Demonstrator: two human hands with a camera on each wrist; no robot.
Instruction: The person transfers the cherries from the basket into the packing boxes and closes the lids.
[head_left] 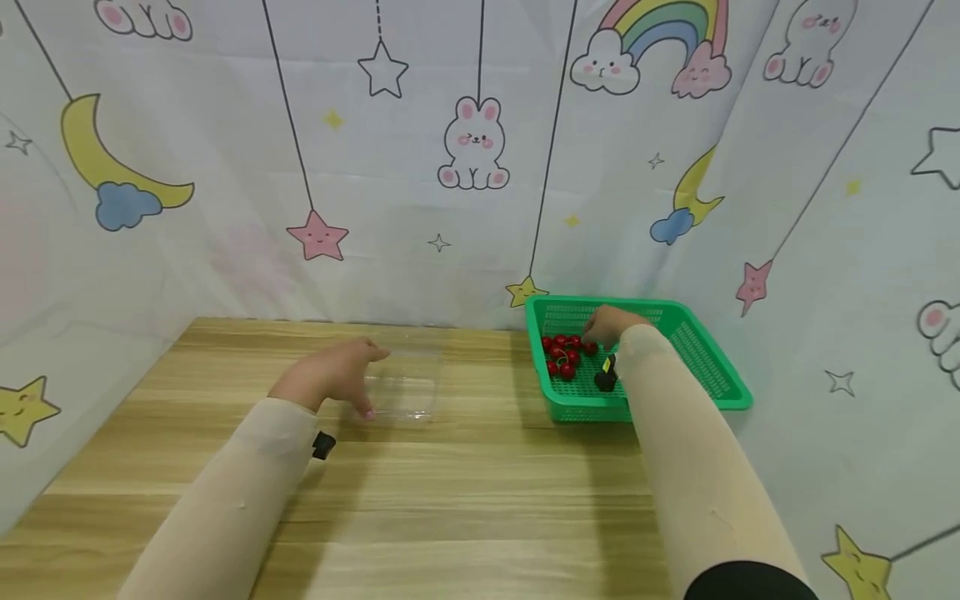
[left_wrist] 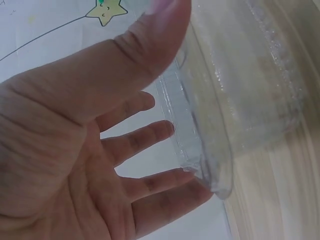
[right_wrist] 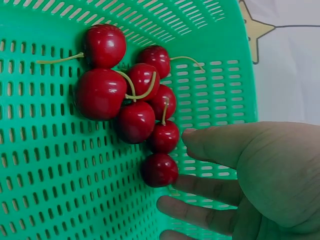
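Observation:
A clear plastic container (head_left: 405,398) with its rim facing the left hand (head_left: 333,373) rests on the table. In the left wrist view, that hand's fingers are spread, and some fingertips reach the rim of the container (left_wrist: 225,150); the thumb is apart from the fingers. My right hand (head_left: 617,325) reaches into a green basket (head_left: 705,350) of red cherries (head_left: 567,354). Seen from the right wrist, its thumb and fingers (right_wrist: 200,187) are parted beside the lowest cherry (right_wrist: 159,170), one fingertip close against it. I cannot tell if they touch.
The basket stands at the back right of the wooden table (head_left: 465,500), close to a patterned cloth backdrop (head_left: 405,192). Several cherries with green stems cluster at the basket's left side. A small black device (head_left: 323,445) is on the left wrist, another (head_left: 606,375) on the right.

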